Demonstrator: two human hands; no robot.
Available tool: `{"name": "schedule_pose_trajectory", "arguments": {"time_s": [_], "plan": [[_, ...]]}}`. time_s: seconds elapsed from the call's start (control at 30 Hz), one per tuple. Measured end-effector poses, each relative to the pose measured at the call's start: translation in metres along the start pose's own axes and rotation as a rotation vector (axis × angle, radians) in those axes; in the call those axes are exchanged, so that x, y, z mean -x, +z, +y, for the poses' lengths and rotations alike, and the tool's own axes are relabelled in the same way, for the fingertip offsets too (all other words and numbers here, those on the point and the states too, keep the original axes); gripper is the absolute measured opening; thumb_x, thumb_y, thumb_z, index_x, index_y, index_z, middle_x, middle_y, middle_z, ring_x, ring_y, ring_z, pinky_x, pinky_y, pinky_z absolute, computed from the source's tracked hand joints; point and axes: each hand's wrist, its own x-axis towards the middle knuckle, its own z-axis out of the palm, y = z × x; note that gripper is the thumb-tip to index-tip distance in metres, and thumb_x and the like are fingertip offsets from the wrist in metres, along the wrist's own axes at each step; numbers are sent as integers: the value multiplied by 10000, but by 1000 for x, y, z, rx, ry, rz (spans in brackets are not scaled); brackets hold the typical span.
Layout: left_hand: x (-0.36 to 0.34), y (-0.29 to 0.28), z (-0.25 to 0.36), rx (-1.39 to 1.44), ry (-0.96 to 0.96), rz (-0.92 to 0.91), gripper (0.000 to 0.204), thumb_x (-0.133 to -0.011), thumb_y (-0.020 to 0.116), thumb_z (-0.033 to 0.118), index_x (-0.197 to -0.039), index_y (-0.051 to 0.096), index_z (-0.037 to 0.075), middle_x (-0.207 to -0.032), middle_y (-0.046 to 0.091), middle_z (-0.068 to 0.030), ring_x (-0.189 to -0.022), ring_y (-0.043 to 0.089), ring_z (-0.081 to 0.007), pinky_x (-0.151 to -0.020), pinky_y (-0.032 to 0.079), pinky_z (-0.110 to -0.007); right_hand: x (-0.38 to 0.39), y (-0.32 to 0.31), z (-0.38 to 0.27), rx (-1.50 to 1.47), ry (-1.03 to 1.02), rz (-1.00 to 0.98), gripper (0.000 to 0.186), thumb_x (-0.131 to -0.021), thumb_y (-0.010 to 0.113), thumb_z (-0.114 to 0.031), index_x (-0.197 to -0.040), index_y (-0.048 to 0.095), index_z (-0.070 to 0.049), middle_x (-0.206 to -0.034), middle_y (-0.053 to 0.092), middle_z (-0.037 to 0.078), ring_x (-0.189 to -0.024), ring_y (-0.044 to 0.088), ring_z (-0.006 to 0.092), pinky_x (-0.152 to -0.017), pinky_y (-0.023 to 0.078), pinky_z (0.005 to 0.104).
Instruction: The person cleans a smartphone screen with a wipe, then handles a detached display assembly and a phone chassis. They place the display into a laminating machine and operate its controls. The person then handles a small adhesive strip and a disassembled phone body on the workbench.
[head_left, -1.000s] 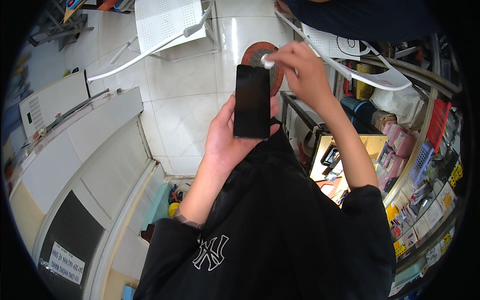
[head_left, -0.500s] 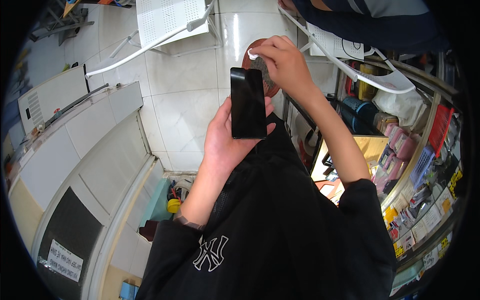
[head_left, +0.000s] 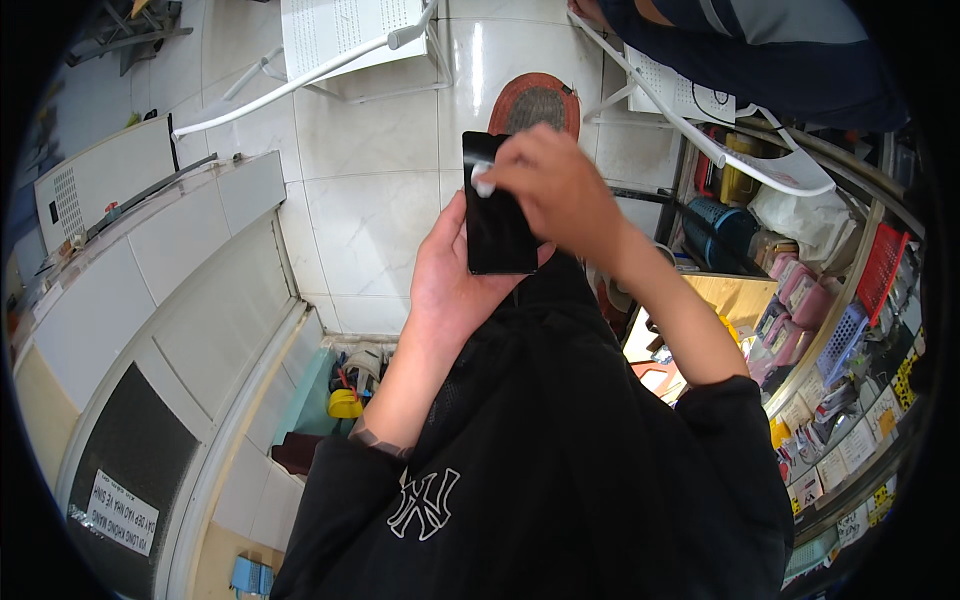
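A black smartphone (head_left: 497, 235) lies screen up in my left hand (head_left: 440, 262), its fingers wrapped round it from below. Between the fingertips of my right hand (head_left: 565, 195) is a small white wad (head_left: 482, 181), perhaps cotton or tissue. The wad is at the upper part of the phone's dark screen and seems to touch it. My right hand is slightly smeared by motion and hides the phone's upper right edge.
Beyond the phone, a reddish-brown oval mat (head_left: 537, 103) lies on the tiled floor (head_left: 370, 235). White metal chairs (head_left: 350, 35) stand ahead. At the right, a glass display case holds a red basket (head_left: 882, 265) and small packages. Another person's dark clothing (head_left: 740, 75) shows at the upper right.
My right hand has come down and toward me, bringing the white wad from beyond the phone onto its screen. My left hand still holds the phone in nearly the same place.
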Motion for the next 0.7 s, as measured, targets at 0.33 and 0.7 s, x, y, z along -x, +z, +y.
{"name": "schedule_pose_trajectory", "arguments": {"time_s": [0.33,0.7], "plan": [[-3,2,3,60,-56,-130,562,-1166,286,430,-1514,522,57,-1487,602,-162,-1375,571,-344,-1193,385,-588,3,-32,-15,-138,1,-20,315,-777,732,27,-1021,774,-167,-950,651,-3,-928,632,267,-813,508,399],[-2,15,-4,-152,-81,2,648,-1165,242,464,-1617,404,28,-1623,489,-201,-1480,499,-339,-1155,419,-574,-13,-13,95,156,241,123,268,-890,686,42,-1070,813,-110,-974,712,85,-968,663,301,-849,532,398]]}}
